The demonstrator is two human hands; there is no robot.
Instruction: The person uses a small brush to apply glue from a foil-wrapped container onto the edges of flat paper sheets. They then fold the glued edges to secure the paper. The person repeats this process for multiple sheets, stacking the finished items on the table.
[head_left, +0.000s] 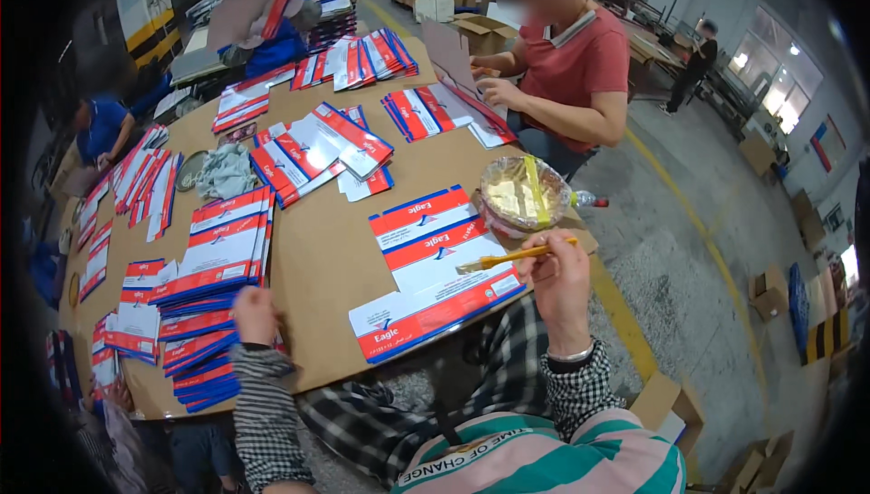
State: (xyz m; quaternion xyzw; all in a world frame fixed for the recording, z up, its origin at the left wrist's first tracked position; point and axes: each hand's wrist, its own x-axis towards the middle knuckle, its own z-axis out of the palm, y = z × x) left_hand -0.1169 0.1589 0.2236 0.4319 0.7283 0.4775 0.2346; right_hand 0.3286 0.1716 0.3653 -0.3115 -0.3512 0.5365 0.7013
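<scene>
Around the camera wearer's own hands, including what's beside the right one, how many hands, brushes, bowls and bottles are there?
Hands: 2, left hand and right hand
Brushes: 1, the yellow-handled brush
Bowls: 1, the plastic-lined bowl
Bottles: 1, the bottle beside it
Total: 5

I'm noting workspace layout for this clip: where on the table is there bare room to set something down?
Bare tabletop runs between the left carton stack and the flat printed carton, with another patch between the middle carton pile and the plastic-covered bowl. Its left side is crowded with more piles and a crumpled cloth.
</scene>
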